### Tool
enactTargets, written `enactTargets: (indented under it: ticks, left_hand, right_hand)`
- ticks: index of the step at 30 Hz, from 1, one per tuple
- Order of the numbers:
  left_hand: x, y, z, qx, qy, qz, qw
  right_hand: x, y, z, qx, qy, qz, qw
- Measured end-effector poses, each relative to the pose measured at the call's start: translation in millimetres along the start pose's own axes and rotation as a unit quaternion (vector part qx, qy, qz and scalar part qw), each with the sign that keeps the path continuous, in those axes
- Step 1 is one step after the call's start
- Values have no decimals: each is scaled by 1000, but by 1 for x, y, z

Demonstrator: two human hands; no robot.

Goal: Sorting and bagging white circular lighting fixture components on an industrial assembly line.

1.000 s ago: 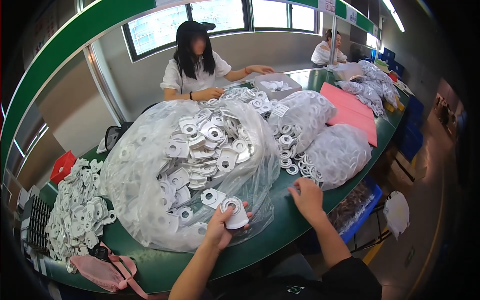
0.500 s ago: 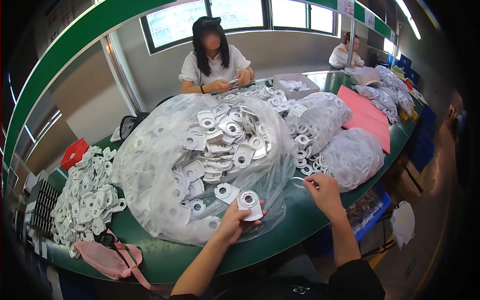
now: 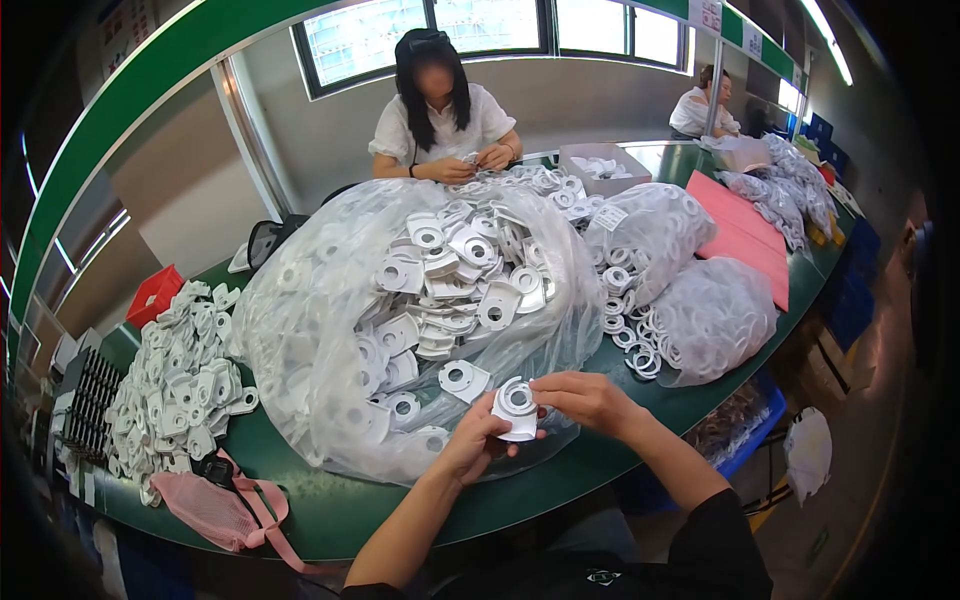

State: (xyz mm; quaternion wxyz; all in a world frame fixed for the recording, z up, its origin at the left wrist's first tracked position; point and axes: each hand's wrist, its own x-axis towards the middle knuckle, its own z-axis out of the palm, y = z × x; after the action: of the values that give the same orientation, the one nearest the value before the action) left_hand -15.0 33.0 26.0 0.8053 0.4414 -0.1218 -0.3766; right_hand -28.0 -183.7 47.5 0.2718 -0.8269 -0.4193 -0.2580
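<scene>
My left hand (image 3: 472, 442) grips a white plastic plate (image 3: 518, 430) with a round hole, thumb on its face and fingers beneath. Over that hole, a white ring (image 3: 508, 391) lies slightly tilted. Its right edge is pinched by my right hand (image 3: 592, 402); whether the ring is seated cannot be seen. Just beyond my left hand, a similar loose plate (image 3: 463, 379) rests on the large clear plastic bag (image 3: 300, 330). Piled plates (image 3: 430, 275) fill that bag's opening. Several loose rings (image 3: 640, 352) lie beyond my right hand.
Two clear bags of rings (image 3: 712, 320) stand to the right, near a pink sheet (image 3: 740, 235). At left are a heap of plates (image 3: 180, 385), a red bin (image 3: 155, 293) and a pink mesh bag (image 3: 205, 510). Across the green table (image 3: 400, 520), a co-worker (image 3: 445, 125) handles a small part.
My right hand has brought the ring leftward onto the plate in my left hand. The left hand has shifted slightly right in the picture, as has the whole scene.
</scene>
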Motion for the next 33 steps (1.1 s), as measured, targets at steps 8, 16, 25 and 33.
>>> enactTargets:
  ticks: [8, 16, 25, 33]
  left_hand:
    - [1, -6, -3, -165, -19, -11, 986]
    - [-1, -4, 4, -42, 8, -5, 999]
    - [1, -8, 4, 16, 15, -9, 1000]
    - [-1, -8, 5, 82, 19, 52, 995]
  right_hand:
    - [3, 3, -11, -3, 20, -28, 999]
    - [4, 4, -12, -19, -72, -42, 996]
    - [2, 4, -11, -97, -110, -96, 984]
    - [11, -3, -7, 74, -25, 37, 996]
